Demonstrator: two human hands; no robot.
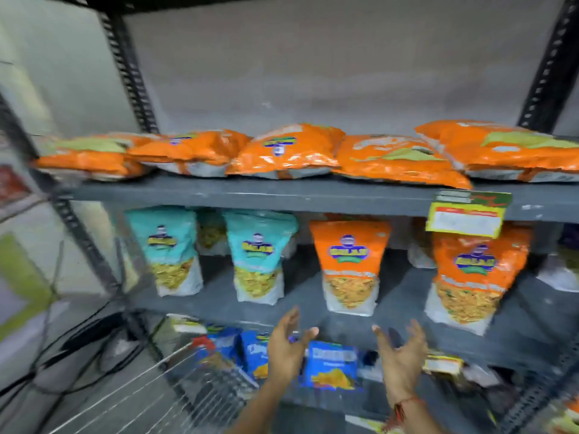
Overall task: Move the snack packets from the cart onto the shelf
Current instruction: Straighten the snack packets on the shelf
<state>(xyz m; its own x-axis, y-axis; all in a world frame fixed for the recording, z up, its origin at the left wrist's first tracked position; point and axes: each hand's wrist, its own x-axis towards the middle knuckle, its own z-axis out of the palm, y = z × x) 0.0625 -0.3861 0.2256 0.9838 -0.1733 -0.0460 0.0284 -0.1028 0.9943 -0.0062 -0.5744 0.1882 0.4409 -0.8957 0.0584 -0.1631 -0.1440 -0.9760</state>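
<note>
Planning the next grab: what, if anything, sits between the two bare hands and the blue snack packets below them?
Nothing visible. The left hand and right hand hover open and empty just above the blue snack packets, beside the wire cart, with no object in the gap.

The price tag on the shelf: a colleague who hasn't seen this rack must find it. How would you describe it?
Start at the grey metal rack and find the upper shelf carrying orange packets lying flat. Follow that shelf's front edge to the right. The price tag hangs there, a yellow-bordered card with a white panel and green top, the only label on that edge.
</note>
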